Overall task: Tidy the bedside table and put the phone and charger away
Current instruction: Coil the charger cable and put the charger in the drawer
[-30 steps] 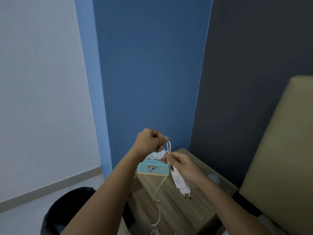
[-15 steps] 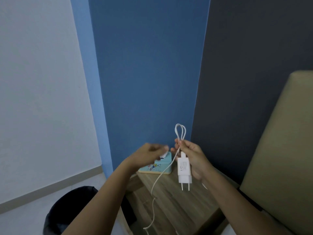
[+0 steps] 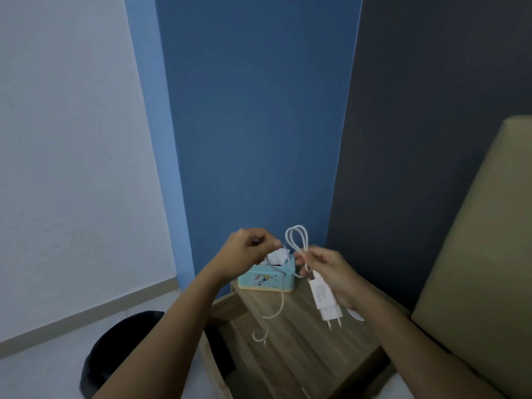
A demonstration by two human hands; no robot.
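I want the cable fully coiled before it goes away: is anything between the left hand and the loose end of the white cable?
Nothing visible. The left hand already pinches the white charger cable, whose loose tail hangs freely above the wooden bedside table, in front of the light blue tissue box.

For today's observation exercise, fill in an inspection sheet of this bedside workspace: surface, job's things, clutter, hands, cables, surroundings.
Surface: wooden bedside table, in the corner by the wall.
Job's things: white charger hanging prongs down from the right hand; phone not seen.
Clutter: turquoise tissue box at the table's back edge.
Hands: left hand pinches the cable; right hand grips the coiled loops.
Cables: white cable looped above the right hand, tail dangling over the table.
Surroundings: blue wall, beige headboard, black bin on the floor.
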